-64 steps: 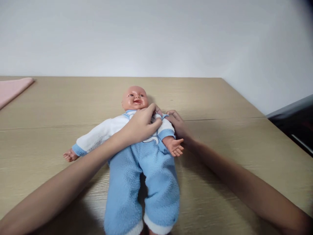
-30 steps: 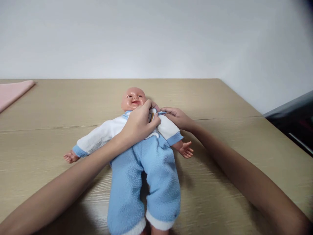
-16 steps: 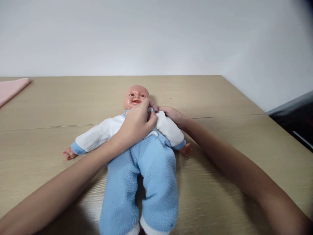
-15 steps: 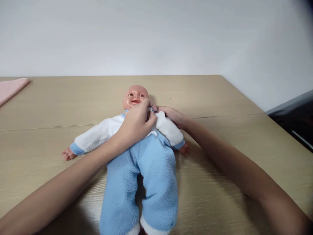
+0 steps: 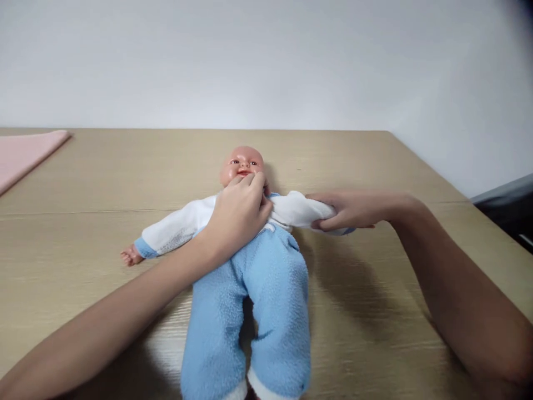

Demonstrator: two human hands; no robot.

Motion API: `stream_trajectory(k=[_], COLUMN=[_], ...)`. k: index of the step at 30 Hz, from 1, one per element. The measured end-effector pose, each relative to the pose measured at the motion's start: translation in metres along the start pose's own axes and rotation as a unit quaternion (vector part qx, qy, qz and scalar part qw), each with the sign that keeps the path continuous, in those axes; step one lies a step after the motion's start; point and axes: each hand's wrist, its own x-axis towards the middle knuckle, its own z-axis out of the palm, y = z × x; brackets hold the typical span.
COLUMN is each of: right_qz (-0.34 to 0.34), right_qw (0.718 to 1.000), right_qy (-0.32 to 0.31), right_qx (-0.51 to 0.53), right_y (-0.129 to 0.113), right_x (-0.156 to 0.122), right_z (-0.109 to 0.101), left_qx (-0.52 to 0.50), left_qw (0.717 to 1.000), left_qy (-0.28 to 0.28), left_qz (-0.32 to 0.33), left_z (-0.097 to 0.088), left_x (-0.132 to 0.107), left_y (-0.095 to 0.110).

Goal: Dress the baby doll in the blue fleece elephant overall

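Note:
A bald baby doll (image 5: 250, 157) lies face up, its legs toward me. It wears a fleece outfit (image 5: 275, 289) with blue trousers and a white top with blue cuffs. My left hand (image 5: 241, 208) lies over the doll's chest just below its chin, fingers closed on the top near the neck and covering most of the chest. Out to the right, my right hand (image 5: 358, 206) grips the white sleeve (image 5: 303, 210), which is stretched sideways from the shoulder. The doll's arm on the left side (image 5: 179, 228) rests on the table, its small hand showing.
The wooden table (image 5: 104, 166) has a seam running across it. A folded pink cloth (image 5: 29, 155) lies at the far left. Behind the table stands a pale wall (image 5: 250, 66). Something dark (image 5: 508, 205) shows beyond the right edge.
My right hand has moved from the doll's shoulder out to the right and now grips the sleeve, pulling that arm outward. The left hand stays at the chest. The view has shifted slightly.

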Motion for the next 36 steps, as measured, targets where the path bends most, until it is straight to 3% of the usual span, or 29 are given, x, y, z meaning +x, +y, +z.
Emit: stream_trajectory(k=[8,15,17,20,23,27,31,36], right_qz=[0.032,0.023,-0.02,-0.082,-0.087,-0.093,-0.131,-0.13], right_qw=[0.999,0.999,1.0,0.983,0.953,0.912,0.875,0.851], right_qy=[-0.021,-0.028,0.013,0.135,0.241,0.33,0.407,0.461], right_qx=[0.017,0.028,-0.004,-0.089,-0.16,-0.224,-0.229,-0.216], right_y=[0.026,0.021,0.02,0.032,0.054,0.073,0.085,0.101], right_x=[0.013,0.004,0.001,-0.008,-0.025,-0.044,-0.041,-0.033], right_z=[0.0,0.003,0.013,0.037,0.064,0.089,0.099,0.094], left_qx=[0.001,0.014,0.02,0.036,0.044,0.036,0.007,-0.097], left_qw=[1.0,1.0,1.0,0.999,0.998,0.998,1.0,0.994], left_qy=[-0.002,0.005,-0.006,-0.021,-0.037,-0.046,-0.028,0.0], left_qz=[0.015,0.024,0.012,-0.008,-0.015,-0.016,0.006,0.042], left_z=[0.001,0.004,0.005,0.005,0.004,0.004,0.007,0.004], left_x=[-0.001,-0.003,-0.002,-0.001,0.0,-0.001,-0.001,0.003], left_y=[0.0,0.002,0.002,0.004,0.006,0.009,0.006,-0.004])
